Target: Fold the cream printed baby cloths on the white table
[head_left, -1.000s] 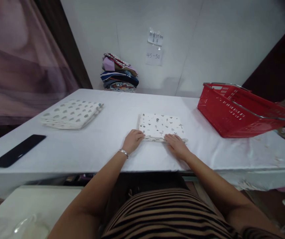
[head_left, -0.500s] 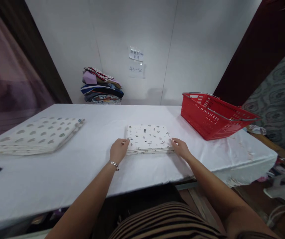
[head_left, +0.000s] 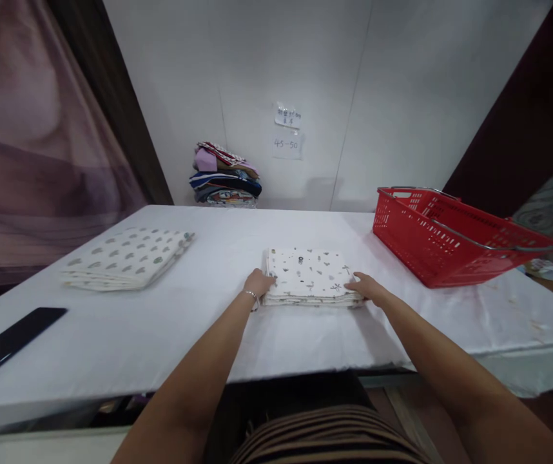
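Two hands are resting at the sides of a folded cloth (head_left: 309, 276) in the middle of the white table (head_left: 160, 335). The left hand (head_left: 258, 283) is touching its left edge with fingers curled together against the layers, and the right hand (head_left: 367, 287) is pressing the right edge with fingers nearly straight and close together. A moment ago both hands were lying on the near edge; now they are squaring the sides, so the folding seems nearly finished. A black flat object (head_left: 8, 341) is lying far left. Farther are a dotted folded cloth (head_left: 126, 258), a red basket (head_left: 450, 241), and a pile of clothes (head_left: 225, 175) by the wall.
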Available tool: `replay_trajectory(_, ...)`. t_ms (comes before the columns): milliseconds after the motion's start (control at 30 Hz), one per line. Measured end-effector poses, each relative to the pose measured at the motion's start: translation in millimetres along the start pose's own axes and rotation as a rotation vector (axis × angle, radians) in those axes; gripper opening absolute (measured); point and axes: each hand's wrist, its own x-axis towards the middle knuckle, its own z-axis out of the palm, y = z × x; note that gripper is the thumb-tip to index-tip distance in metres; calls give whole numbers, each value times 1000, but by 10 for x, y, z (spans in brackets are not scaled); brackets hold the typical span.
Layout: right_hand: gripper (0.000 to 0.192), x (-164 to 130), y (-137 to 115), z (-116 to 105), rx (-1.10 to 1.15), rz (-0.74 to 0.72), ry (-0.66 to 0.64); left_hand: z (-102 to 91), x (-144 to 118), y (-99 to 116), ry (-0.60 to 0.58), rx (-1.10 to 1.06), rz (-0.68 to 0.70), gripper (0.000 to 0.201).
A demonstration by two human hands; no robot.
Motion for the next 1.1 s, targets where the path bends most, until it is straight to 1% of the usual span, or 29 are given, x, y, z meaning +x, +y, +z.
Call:
replay_trajectory(133,68,42,78,113,138,-114,8,-68,19,-4,13,-45,13,64)
replay_trajectory(233,72,31,114,277,269,-188,-23,-169,47,-117,29,-58,6,70)
replay_trajectory(300,74,2,117,376,296,-233,-60,-229,43,-220,37,-56,-15,70)
replay_trajectory(400,77,-53,97,434,229,-235,-50,-269,-3,-331,20,-40,-33,67)
replay_trajectory(467,81,-83,77,405,192,-204,-45,-273,-42,-352,3,-22,-28,66)
replay_trajectory(567,86,-96,52,313,135,-195,-77,-287,-66,-338,-13,-9,-24,65)
replay_trajectory(633,82,-77,39,258,52,-212,-86,-307,-48,-327,-17,-26,-8,67)
replay_trajectory(700,74,-42,25,226,-60,-258,-65,-323,-14,-320,-10,-32,22,70)
replay_trajectory(800,64,19,-2,232,-194,-326,-28,-316,31,-301,-7,15,44,72)
replay_trajectory(933,67,63,-46,303,-208,-309,-20,-270,42,-275,-21,24,17,74)
replay_trajectory(1000,71,66,-58,334,-197,-298,-9,-249,38,-285,-12,5,5,74)
replay_trajectory(1100,71,80,-65,341,-178,-285,-19,-243,60,-323,-24,-15,4,77)
